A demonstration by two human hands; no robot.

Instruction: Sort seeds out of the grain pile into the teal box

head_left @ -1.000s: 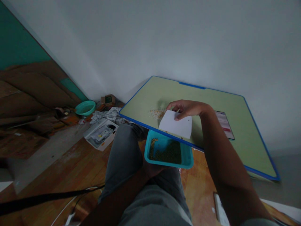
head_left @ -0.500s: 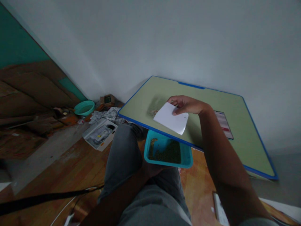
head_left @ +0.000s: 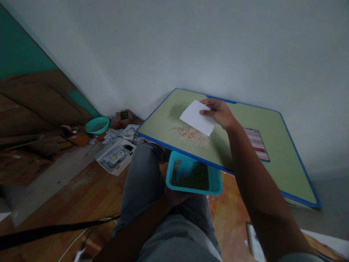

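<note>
My right hand [head_left: 216, 112] pinches a white card [head_left: 198, 118], thumb on top, and holds it above the pale green tabletop [head_left: 166, 112]. Just below the card lies a loose spread of pale and orange grains [head_left: 191, 136], too small to name for sure. In front of the table's blue edge, my left hand [head_left: 177, 195] supports a turquoise plastic tub [head_left: 215, 182] from beneath; most of its fingers are hidden under it. Small dark green and tan grains [head_left: 195, 178] cover much of the tub's bottom.
A phone [head_left: 256, 144] lies on the table's right half. On the floor at left are an open white box [head_left: 116, 155], a checked cloth [head_left: 120, 134], a round green basin [head_left: 97, 125] and a small cardboard box [head_left: 124, 115]. A black strap [head_left: 60, 228] crosses at lower left.
My right hand has moved the white card up and away from the table's near edge, uncovering the pale and orange grains. The tub in my left hand has stayed nearly still.
</note>
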